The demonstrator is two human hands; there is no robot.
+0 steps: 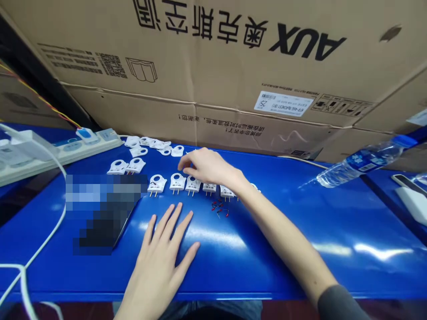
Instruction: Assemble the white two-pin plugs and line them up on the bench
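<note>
My left hand [163,253] lies flat on the blue table, fingers spread, holding nothing. Above a row of white two-pin plug housings reaches my right hand [207,163], its fingers curled and thumb drawn in near the fingertips. Whatever it holds, if anything, is hidden. Each housing has a round ring and two brass pins; one white plug housing [177,182] stands just left of the right hand, another white plug housing [156,184] farther left. My right forearm covers part of the row's right end. Small red-tipped wire parts [220,206] lie in front of the row.
More white housings [156,143] are heaped at the back, by a power strip [96,138]. A dark, partly blurred flat object [128,209] lies left. White cables [50,233] run along the left side. A water bottle [363,162] lies right. A large cardboard box [213,66] walls the back.
</note>
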